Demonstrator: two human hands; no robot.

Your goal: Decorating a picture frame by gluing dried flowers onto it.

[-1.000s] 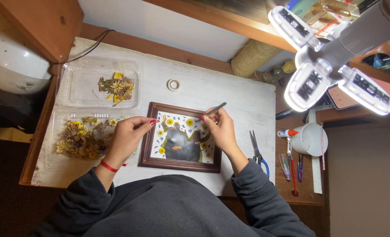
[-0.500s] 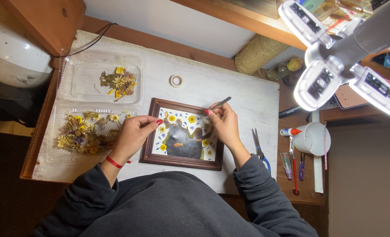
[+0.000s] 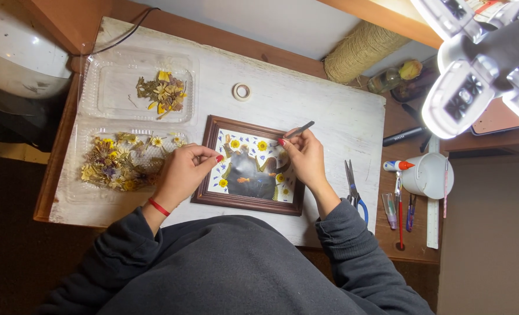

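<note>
A brown wooden picture frame (image 3: pixel 204 197) lies on the white board, holding a dark picture ringed with pressed yellow flowers and blue petals. My right hand (image 3: pixel 304 156) grips thin grey tweezers (image 3: pixel 299 130) over the frame's upper right part, their tip pointing down at the flowers. My left hand (image 3: pixel 185 169) rests at the frame's left edge, fingertips pinched together; whether it holds a petal cannot be made out.
Two clear plastic trays of dried flowers (image 3: pixel 160 93) (image 3: pixel 118 164) sit on the left. A tape roll (image 3: pixel 241 91) lies behind the frame. Scissors (image 3: pixel 353 186), a glue tube (image 3: pixel 397 165), a white cup (image 3: pixel 430 174), pens and a ruler lie at right. A lamp (image 3: pixel 475 70) hangs overhead.
The view shifted slightly. My right hand dipped the tweezers lower toward the frame's top right flowers; my left hand stays at the frame's left edge.
</note>
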